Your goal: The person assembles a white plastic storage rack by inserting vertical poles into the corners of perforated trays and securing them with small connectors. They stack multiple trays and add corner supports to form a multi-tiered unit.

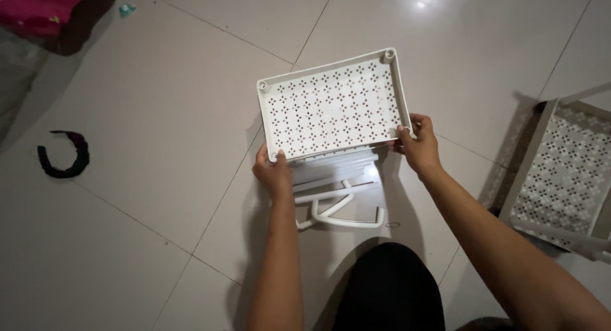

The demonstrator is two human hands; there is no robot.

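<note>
Far left, a pink patterned cloth [39, 9] sits in the top corner of the pale glossy tiled floor [146, 146], and below it a black curved band [63, 158] lies on its own, well apart from the action. Moving in, the left hand [273, 172] grips the near left corner of the white perforated plastic shelf tray [334, 105], thumb on top by the corner socket, fingers curled under the rim. The tray is held up off the floor, tilted, its open side facing the camera. Beneath it lies a bundle of white plastic tubes and curved frame pieces [340, 204]; how many there are is hard to tell in the shadow. Now the right hand [419, 145] clamps the near right corner the same way, thumb over the rim. Far right, a second perforated white tray [563, 172] rests on the floor.

This looks like the lining-up stage of putting a shelf rack together. The next move calls for keeping the tray level and matching its corner sockets to the posts.
</note>
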